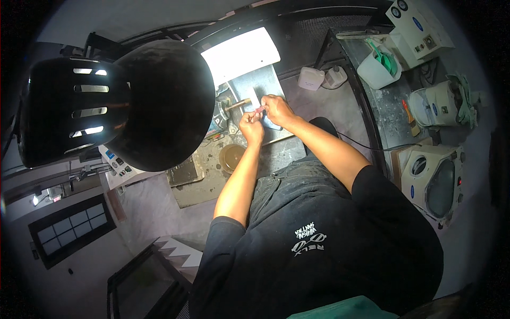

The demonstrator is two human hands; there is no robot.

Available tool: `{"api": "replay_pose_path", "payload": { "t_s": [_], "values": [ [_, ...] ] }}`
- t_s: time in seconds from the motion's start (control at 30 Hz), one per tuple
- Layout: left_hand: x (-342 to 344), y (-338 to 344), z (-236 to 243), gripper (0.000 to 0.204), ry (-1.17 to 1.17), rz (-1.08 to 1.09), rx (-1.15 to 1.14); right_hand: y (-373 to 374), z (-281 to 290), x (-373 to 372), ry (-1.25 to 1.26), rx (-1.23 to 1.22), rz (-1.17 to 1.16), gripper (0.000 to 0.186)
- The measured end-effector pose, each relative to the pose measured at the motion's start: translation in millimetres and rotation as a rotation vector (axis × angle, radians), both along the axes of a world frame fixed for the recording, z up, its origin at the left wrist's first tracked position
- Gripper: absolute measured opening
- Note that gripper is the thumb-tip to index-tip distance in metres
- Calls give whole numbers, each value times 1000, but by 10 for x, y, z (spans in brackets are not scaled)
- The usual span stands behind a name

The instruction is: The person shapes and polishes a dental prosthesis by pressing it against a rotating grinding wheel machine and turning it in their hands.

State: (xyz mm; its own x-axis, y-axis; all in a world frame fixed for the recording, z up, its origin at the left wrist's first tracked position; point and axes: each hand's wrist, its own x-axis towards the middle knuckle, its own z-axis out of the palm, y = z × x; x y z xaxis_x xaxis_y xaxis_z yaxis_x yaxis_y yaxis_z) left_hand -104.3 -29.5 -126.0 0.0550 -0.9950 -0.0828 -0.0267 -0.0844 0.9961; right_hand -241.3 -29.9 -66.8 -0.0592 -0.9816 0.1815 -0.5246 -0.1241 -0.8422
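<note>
Both hands meet over the bench in front of me. My left hand (252, 127) is closed, its fingertips pinching a small pinkish-red piece (260, 109) whose exact kind I cannot make out. From the right, my right hand (278, 110) closes on the same piece with bent fingers. Just beyond the fingers stands a pale wheel (254, 98) on a brownish shaft (237, 105), which comes out of a bench motor (219, 118) at the left. Whether the piece touches the wheel is hidden by the fingers. A light metal tray (270, 85) lies behind and under the wheel.
A large black lamp shade (164, 106) hangs close on the left. A brown bowl (231, 158) sits left of my left forearm. White jugs (311, 78) stand beyond the right. On the right-hand bench are a white tub (378, 74), a brush (409, 114) and a boxy machine (433, 181).
</note>
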Motion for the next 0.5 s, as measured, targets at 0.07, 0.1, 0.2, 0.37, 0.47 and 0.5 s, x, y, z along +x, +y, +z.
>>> {"api": "replay_pose_path", "payload": {
  "t_s": [0.07,0.1,0.2,0.37,0.47,0.5],
  "values": [
    [1,0,11,5,28,1,-20,9,4,0,-1,-3,7,1],
    [6,0,19,5,27,10,4,15,3,0,5,26,12,3],
    [7,-4,41,5,-39,-14,-22,18,-16,9,15,-15,-19,5],
    [41,-13,59,6,32,-6,-26,24,-85,24,10,-4,0,5],
    [99,-21,152,5,-67,-9,-59,40,-45,64,-20,-62,7,5],
    [115,-29,213,5,-107,-1,-13,61,-6,94,-43,-77,13,5]
  ]
}}
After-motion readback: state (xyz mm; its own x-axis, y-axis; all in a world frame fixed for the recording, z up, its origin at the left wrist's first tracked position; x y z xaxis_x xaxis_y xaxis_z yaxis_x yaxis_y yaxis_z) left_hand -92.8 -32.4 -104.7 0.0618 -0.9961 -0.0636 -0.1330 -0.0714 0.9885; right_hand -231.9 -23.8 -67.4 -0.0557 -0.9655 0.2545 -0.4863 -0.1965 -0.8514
